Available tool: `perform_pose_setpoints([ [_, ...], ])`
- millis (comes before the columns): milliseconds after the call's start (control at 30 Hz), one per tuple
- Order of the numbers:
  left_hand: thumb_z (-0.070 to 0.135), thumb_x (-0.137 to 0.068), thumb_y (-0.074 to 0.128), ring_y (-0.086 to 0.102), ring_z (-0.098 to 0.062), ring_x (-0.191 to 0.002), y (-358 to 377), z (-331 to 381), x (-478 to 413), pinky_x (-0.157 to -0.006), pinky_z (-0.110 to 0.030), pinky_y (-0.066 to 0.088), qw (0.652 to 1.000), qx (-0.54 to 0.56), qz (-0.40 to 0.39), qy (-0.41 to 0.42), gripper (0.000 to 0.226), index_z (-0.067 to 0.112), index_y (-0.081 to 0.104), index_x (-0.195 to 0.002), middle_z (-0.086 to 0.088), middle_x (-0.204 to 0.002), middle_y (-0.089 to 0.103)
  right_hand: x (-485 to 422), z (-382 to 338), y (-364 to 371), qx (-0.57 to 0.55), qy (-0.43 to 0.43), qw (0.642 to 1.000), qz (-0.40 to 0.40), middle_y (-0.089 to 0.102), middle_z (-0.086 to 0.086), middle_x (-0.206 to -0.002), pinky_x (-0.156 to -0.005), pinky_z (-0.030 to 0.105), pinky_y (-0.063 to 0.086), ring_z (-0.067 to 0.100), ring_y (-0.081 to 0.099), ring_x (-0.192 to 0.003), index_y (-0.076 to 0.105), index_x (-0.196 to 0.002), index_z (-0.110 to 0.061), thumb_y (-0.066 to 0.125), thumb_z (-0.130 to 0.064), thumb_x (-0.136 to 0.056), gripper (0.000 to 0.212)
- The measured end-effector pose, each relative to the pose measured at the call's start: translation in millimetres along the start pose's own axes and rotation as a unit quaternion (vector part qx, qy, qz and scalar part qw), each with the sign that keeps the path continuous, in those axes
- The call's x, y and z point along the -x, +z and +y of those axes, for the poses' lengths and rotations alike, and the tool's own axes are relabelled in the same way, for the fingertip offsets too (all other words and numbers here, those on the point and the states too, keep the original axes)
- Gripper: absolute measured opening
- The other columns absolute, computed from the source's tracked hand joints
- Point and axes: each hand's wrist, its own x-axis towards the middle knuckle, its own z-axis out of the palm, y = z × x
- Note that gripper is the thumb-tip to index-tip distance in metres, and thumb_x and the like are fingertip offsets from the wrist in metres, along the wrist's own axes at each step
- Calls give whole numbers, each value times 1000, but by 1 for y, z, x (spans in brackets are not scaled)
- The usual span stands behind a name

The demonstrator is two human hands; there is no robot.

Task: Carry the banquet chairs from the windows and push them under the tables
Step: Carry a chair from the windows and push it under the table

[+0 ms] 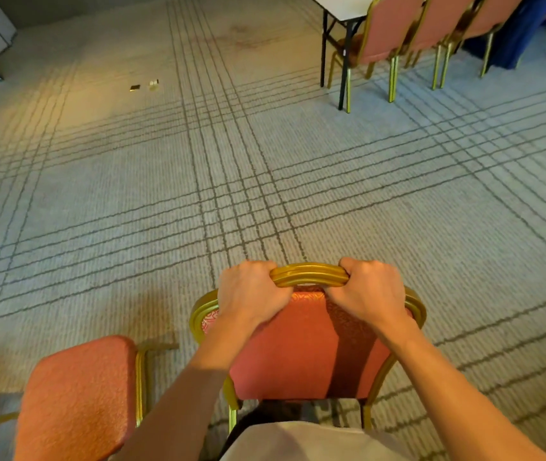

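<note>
Gold-painted metal tubing at the top of the banquet chair (308, 347) is grasped by the left hand (248, 294) and right hand (371, 291). It is held over carpet (132, 194), well apart from the desk (341, 5). Rigid, probably moderately heavy; the top rail is judged the best hold.

A person's two bare arms, seen from their own viewpoint. The left hand (251, 294) and right hand (369, 291) are slim, with knuckles and tendons showing on their backs. The left arm (191, 387) and right arm (457, 387) are uncovered from wrist to the picture's lower edge. At bottom centre is a smooth, pale beige cloth (304, 442), part of the person's clothing; which garment cannot be told. Just above it is a dark patch (265, 414), too blurred to identify.
</note>
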Motion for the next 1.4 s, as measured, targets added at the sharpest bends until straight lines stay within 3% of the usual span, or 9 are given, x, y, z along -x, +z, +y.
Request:
perform_pose_setpoints([
  [67,47,-81,63,68,-27,-86,2,13,-26,-71,-36,46,1000,7,-4,20,32,25,48,-62,-2,-81,73,-16,16,-4,-4,12,1000,14,56,3,-46,-48,27,28,33,60,-47,32,-56,-25,56,-53,-70,40],
  [233,44,-74,65,64,-25,-72,23,38,-98,-61,-32,33,995,35,-3,92,31,23,46,-59,1,-67,64,-56,64,3,7,57,998,15,55,1,-48,-48,28,31,32,59,-48,34,-56,-23,58,-51,-70,40],
  [500,47,-77,65,64,-24,-72,40,85,-246,-63,-34,38,978,77,-20,194,32,23,52,-61,3,-62,59,-152,130,4,65,127,988,53,52,1,-44,-50,25,27,29,57,-44,34,-54,-22,59,-51,-70,42],
  [667,41,-79,65,61,-26,-66,34,134,-327,-59,-32,31,953,122,-21,278,39,22,42,-55,0,-57,57,-198,169,-11,85,204,973,71,56,3,-47,-50,33,43,36,61,-51,36,-54,-24,63,-50,-66,39],
  [933,46,-82,62,61,-20,-68,55,232,-424,-63,-31,30,930,87,-52,354,39,20,46,-59,1,-64,62,-245,264,-18,88,270,954,98,52,-1,-44,-51,28,34,30,59,-47,33,-53,-26,65,-46,-62,39],
  [1067,46,-79,65,60,-26,-68,81,293,-482,-62,-31,30,929,85,-73,353,42,18,41,-57,3,-52,43,-282,334,-12,81,277,950,118,50,-2,-43,-49,26,32,28,57,-44,31,-52,-26,55,-57,-67,42],
  [1167,43,-73,65,49,-27,-56,103,335,-518,-57,-30,28,917,93,-37,387,42,21,34,-54,6,-47,29,-305,390,-12,84,282,951,98,52,-1,-44,-48,28,35,30,58,-46,34,-52,-25,67,-53,-69,47],
  [1233,42,-73,64,42,-21,-53,111,361,-540,-57,-29,28,911,82,-39,402,39,22,36,-54,7,-47,33,-319,420,-15,88,289,949,86,54,-1,-45,-49,28,34,30,60,-48,39,-53,-23,77,-48,-69,48],
  [1400,48,-76,64,48,-16,-51,120,428,-594,-53,-27,28,902,100,-9,420,38,20,47,-56,4,-51,53,-361,490,-34,86,292,946,107,54,0,-46,-49,31,42,30,60,-49,29,-53,-29,73,-54,-71,54],
])
